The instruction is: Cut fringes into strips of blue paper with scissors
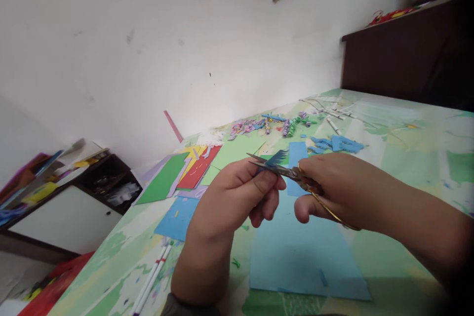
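My left hand (246, 190) pinches a small blue paper strip (277, 159) whose upper edge is cut into a fringe. My right hand (336, 185) has its fingers in the gold-coloured handles of a pair of scissors (287, 172). The scissors' blades are parted and lie across the strip, close to the left fingertips. Under both hands a large light blue sheet (296, 256) lies on the table, with a small blue scrap (323, 277) on it. A narrower light blue piece (297, 150) lies just beyond the scissors.
Green (165, 177), red (200, 168) and blue sheets (177, 217) lie at the left. Fringed blue pieces (335, 143), curled paper rolls (291, 127) and scraps (246, 127) are farther back. White pens (153, 276) rest near the left edge. A dark cabinet (392, 54) stands behind right.
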Motion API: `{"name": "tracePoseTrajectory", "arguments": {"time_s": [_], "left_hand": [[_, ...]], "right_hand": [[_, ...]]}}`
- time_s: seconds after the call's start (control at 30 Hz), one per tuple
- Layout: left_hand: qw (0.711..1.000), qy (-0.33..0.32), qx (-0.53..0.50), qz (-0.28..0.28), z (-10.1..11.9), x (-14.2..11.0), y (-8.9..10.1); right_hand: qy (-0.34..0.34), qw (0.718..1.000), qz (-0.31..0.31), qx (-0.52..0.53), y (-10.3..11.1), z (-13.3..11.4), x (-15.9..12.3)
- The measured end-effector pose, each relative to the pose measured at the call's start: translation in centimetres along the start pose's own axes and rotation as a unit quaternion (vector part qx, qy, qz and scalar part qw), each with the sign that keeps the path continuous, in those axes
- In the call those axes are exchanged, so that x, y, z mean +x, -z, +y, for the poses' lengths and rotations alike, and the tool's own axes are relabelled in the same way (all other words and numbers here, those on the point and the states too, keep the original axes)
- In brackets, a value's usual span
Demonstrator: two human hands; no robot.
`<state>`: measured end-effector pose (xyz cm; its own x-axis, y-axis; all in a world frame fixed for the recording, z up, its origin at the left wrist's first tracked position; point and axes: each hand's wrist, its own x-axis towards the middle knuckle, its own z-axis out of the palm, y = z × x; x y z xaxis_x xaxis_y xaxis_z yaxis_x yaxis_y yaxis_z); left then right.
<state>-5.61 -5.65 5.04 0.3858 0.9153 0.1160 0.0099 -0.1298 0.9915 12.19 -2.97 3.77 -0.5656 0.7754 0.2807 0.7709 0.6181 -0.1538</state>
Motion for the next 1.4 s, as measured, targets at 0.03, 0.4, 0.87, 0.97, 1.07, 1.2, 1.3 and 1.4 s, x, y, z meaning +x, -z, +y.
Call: {"name": "tracePoseTrajectory", "arguments": {"time_s": [0.03,0.4,0.87,0.97,1.07,1.2,1.3,1.4], "left_hand": [[1.000,0.001,-0.007,-0.009,0.0,0.0,0.1],[0.962,-0.050,0.255,0.086,0.8,-0.5,-1.3],[0.970,-0.053,0.220,0.092,0.5,-0.3,-1.2],[0.991,-0.026,0.118,0.057,0.3,-0.2,-0.8],[1.000,0.003,0.020,0.003,0.2,-0.1,-0.2],[0.998,0.007,-0.045,-0.046,0.1,0.3,0.3],[0.999,0.001,-0.031,-0.034,0.0,0.5,0.4],[1.000,-0.010,0.010,0.004,-0.1,0.6,0.3]], "right_hand": [[0.000,1.000,0.006,-0.003,0.0,0.1,-0.1],[0.002,1.000,0.004,0.022,-0.1,0.3,-0.8],[-0.026,1.000,-0.011,0.000,0.1,0.0,-0.3],[-0.012,1.000,0.004,-0.008,0.0,0.2,-0.4],[-0.002,1.000,0.014,-0.010,0.1,0.3,-0.3],[-0.007,1.000,0.004,0.003,0.4,0.1,-0.2],[-0.012,1.000,0.010,0.008,0.5,0.0,-0.2],[-0.025,0.999,0.020,0.005,0.4,0.3,-0.3]]}}
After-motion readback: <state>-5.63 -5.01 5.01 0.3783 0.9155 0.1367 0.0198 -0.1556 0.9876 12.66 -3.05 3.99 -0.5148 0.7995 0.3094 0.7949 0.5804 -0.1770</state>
